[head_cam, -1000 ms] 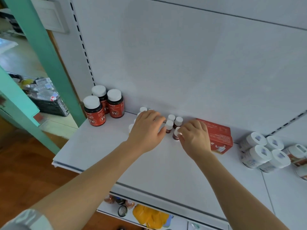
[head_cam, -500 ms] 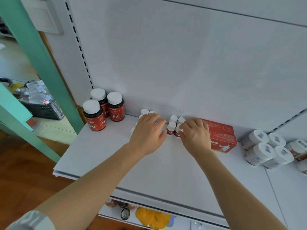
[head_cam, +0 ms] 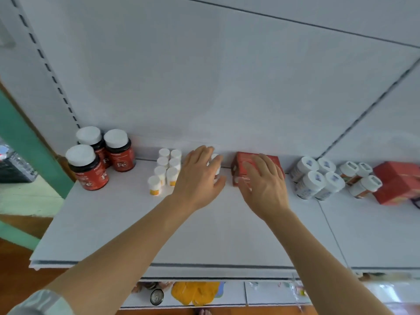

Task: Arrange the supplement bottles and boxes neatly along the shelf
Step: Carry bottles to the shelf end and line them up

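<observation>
Two hands work at the back of the white metal shelf (head_cam: pixel 113 223). Left hand (head_cam: pixel 200 178) curls its grip around small white-capped bottles (head_cam: pixel 216 165), beside a neat cluster of seven like bottles (head_cam: pixel 166 169). Right hand (head_cam: pixel 264 185) rests flat, fingers relaxed, on the red cardboard box (head_cam: pixel 241 162).

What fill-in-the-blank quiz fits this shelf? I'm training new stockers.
1. The right hand rests on the red ____.
2. The three large red bottles are labelled ____.
3. The left hand covers small bottles with ____ caps.
4. The seven small yellow-banded bottles stand ____ of the left hand.

Answers: box; Fe; white; left
</observation>
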`<state>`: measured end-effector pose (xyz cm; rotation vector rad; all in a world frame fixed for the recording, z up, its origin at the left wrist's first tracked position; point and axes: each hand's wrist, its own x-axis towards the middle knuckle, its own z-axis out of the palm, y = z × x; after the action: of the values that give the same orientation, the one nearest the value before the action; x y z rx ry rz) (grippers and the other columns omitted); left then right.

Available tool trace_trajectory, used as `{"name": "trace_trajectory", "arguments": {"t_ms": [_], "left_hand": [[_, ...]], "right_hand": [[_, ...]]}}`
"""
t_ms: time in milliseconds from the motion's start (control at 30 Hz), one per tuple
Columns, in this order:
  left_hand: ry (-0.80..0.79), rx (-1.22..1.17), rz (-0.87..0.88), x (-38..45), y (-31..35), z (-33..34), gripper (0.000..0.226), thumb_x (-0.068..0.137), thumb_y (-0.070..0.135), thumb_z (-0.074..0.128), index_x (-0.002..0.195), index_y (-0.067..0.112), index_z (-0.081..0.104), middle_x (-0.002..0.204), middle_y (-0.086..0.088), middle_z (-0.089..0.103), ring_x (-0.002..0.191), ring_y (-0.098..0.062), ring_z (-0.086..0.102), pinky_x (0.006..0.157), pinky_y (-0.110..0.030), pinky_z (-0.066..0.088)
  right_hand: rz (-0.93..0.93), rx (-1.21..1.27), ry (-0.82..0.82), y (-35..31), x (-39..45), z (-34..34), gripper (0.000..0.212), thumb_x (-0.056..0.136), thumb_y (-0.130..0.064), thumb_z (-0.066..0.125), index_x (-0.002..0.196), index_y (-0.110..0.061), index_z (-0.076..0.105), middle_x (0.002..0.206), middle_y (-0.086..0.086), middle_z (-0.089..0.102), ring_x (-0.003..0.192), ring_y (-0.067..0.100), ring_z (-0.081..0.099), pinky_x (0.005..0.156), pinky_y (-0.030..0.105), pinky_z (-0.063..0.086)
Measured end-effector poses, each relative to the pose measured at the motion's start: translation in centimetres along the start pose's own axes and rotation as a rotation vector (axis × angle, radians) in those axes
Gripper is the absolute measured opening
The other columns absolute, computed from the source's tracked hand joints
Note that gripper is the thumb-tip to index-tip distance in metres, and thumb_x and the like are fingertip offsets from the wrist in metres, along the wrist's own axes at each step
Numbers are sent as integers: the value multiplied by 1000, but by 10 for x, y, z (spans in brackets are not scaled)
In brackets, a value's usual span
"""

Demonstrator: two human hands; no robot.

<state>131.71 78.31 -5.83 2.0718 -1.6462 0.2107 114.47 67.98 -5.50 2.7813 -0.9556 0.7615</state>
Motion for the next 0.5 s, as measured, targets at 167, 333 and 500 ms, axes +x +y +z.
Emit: {"name": "trace_trajectory", "arguments": {"t_ms": [167,333,500], "left_hand": [[-60,-16,67,10,65,8,60,91,50,46,137,11,51,144,-12,47,136,-35,38,111,-50,34],[-54,-45,188,24,151,18,60,90,49,49,137,13,52,143,-11,49,137,-34,39,111,-49,33],[-88,-84,286,31,262,35,65,92,55,34,143,16,46,150,-9,42,143,-32,29,116,-49,26]], "right_hand": [[219,-100,-117,30,-42,-44,59,93,-50,41,137,-11,51,143,16,50,138,37,39,112,51,34],[436,-189,-172,84,-88,-93,74,94,-61,26,149,-12,33,156,16,33,147,34,23,118,49,24],[555,-239,-188,157,-154,-154,78,93,-64,18,151,-14,29,158,14,28,148,32,19,119,49,22]]}}
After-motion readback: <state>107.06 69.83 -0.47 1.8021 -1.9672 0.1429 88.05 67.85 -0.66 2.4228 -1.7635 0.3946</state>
